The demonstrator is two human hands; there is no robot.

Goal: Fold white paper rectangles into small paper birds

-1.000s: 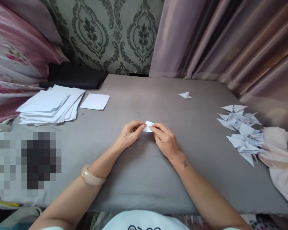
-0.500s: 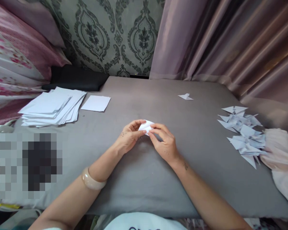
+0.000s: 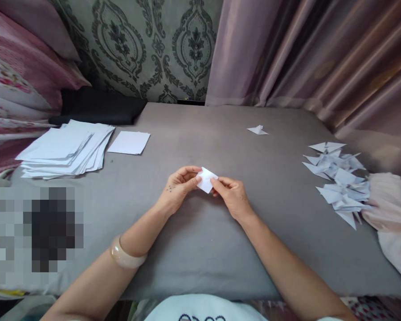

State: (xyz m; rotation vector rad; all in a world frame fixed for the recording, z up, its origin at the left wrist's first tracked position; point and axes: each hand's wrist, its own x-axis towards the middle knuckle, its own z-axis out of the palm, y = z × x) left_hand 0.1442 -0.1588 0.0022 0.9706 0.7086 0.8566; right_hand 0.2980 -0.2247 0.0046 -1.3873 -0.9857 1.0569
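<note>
A small folded piece of white paper [image 3: 206, 180] is held above the grey-covered table, roughly diamond-shaped from here. My left hand [image 3: 180, 187] pinches its left corner between thumb and fingers. On the opposite side, my right hand [image 3: 231, 195] grips the right corner, thumb on top and fingers curled behind. The fold layers are too small to make out. Farther back lies a single folded paper crane [image 3: 258, 130]. Several more folded paper cranes [image 3: 349, 189] are heaped at the right.
A thick stack of white paper sheets [image 3: 63, 149] lies at the left, beside a smaller pile of square paper [image 3: 129, 142]. Black folded cloth [image 3: 102, 106] sits behind them. Pale fabric [image 3: 387, 209] rests by the right edge. Curtains [image 3: 270, 53] hang behind the table [image 3: 200, 249].
My right thumb has moved onto the paper's top face, and its fingers have curled behind. The paper has turned and shows more of its face. The camera view has shifted slightly.
</note>
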